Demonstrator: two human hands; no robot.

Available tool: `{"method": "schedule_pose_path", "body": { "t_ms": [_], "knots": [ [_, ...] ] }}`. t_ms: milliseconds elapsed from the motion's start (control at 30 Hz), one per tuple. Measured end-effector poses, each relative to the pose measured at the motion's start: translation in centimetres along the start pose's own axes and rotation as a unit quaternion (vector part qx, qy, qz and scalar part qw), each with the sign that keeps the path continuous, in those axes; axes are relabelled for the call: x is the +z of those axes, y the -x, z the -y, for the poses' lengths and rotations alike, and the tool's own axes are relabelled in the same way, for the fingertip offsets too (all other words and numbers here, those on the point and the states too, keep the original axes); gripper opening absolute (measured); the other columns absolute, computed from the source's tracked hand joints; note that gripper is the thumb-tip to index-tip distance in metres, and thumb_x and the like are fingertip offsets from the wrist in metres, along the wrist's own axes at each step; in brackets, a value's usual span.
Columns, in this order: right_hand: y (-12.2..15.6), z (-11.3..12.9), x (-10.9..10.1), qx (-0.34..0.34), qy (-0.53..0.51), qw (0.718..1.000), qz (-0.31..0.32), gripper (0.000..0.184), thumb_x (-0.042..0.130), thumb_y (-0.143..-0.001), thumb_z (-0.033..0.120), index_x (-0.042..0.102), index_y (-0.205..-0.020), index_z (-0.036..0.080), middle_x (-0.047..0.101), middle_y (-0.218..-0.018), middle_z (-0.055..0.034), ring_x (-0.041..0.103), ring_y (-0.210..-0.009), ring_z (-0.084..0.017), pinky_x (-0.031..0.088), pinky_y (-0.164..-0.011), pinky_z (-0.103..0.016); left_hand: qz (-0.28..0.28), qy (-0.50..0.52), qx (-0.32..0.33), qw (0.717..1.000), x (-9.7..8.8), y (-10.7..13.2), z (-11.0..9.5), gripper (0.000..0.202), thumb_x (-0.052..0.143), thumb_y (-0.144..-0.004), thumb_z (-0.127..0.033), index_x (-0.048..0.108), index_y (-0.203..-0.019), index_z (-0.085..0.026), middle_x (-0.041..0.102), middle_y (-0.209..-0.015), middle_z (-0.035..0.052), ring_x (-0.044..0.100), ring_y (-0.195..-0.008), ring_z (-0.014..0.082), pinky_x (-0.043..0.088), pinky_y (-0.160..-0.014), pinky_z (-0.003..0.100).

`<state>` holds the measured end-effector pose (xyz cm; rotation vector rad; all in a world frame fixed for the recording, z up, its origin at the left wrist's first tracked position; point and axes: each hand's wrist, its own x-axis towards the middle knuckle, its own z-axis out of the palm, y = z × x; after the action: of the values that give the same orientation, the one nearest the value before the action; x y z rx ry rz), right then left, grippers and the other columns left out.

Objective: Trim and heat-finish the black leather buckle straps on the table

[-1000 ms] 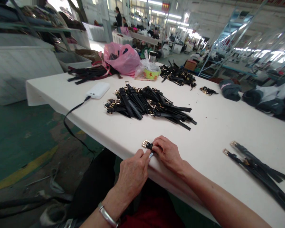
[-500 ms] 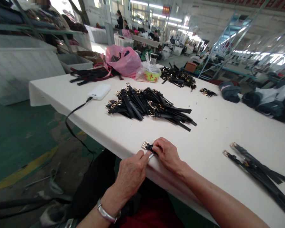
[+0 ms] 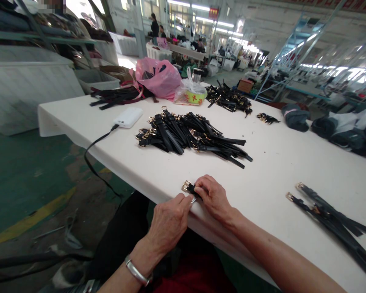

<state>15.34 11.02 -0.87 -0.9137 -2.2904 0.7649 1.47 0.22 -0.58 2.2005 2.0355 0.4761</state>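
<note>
At the near edge of the table, a short black strap with a gold buckle (image 3: 186, 186) lies with its buckle end pointing left. My right hand (image 3: 214, 199) pinches this buckle strap just behind the buckle, fingers closed. My left hand (image 3: 170, 215) is closed right beside it, knuckles up. From its fingertips sticks out the bright tip of a small metal tool (image 3: 193, 200), close to the strap's underside; the rest of the tool is hidden in the hand. Beyond my hands lies a heap of black buckle straps (image 3: 173, 134).
On the white-covered table (image 3: 134, 162), a white power bank (image 3: 128, 118) trails a black cable (image 3: 94, 142) over the edge. Further straps (image 3: 326, 215) lie at the right. A pink bag (image 3: 158, 77), a clear bag (image 3: 190, 93) and another strap pile (image 3: 228, 97) stand at the back.
The bright tool tip by the strap has shifted slightly and shows less. My right hand and the buckle have moved only a touch; everything else stays put.
</note>
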Motion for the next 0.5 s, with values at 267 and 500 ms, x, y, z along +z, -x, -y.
{"method": "schedule_pose_path", "body": {
  "t_ms": [267, 500],
  "knots": [
    [-0.3, -0.1, 0.0, -0.007, -0.055, 0.998, -0.005, 0.012, 0.053, -0.088, 0.021, 0.057, -0.076, 0.021, 0.063, -0.088, -0.0009, 0.055, -0.082, -0.014, 0.042, -0.077, -0.027, -0.069, 0.012, -0.048, 0.996, -1.0, 0.6, 2.8, 0.03, 0.038, -0.096, -0.028, 0.055, -0.12, -0.023, 0.063, -0.089, 0.0016, 0.064, -0.078, 0.0154, 0.048, -0.069, 0.025],
    [-0.4, 0.1, -0.1, 0.009, -0.065, 0.998, 0.006, 0.012, 0.053, -0.087, 0.022, 0.059, -0.077, 0.021, 0.064, -0.09, -0.0001, 0.056, -0.081, -0.013, 0.042, -0.076, -0.026, -0.031, -0.015, -0.034, 0.999, -1.3, 0.2, 3.2, 0.035, 0.036, -0.096, -0.027, 0.052, -0.126, -0.025, 0.063, -0.089, 0.0014, 0.063, -0.076, 0.0146, 0.046, -0.065, 0.023]
  ]
}}
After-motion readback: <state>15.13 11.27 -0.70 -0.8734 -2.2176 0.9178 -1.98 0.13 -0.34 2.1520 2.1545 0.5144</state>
